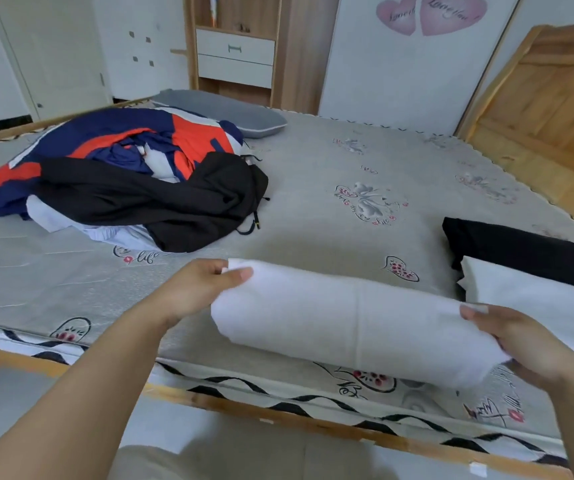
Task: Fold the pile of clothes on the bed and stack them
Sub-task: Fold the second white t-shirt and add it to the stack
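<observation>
Hands, left [198, 289] and right [517, 341], each pinch, seemingly lifted, a folded white garment [347, 323] end.

The wardrobe door [399, 64] carries two pink heart stickers [431, 13] with cursive lettering — each seems to read "Love you", though the strokes are blurred. On the grey printed bed sheet [313, 174], near the clothes pile, a script motif [138, 255] reads "life", perhaps "my life". Other small script motifs on the sheet — beside the hearts and flowers — are too small to read.
</observation>
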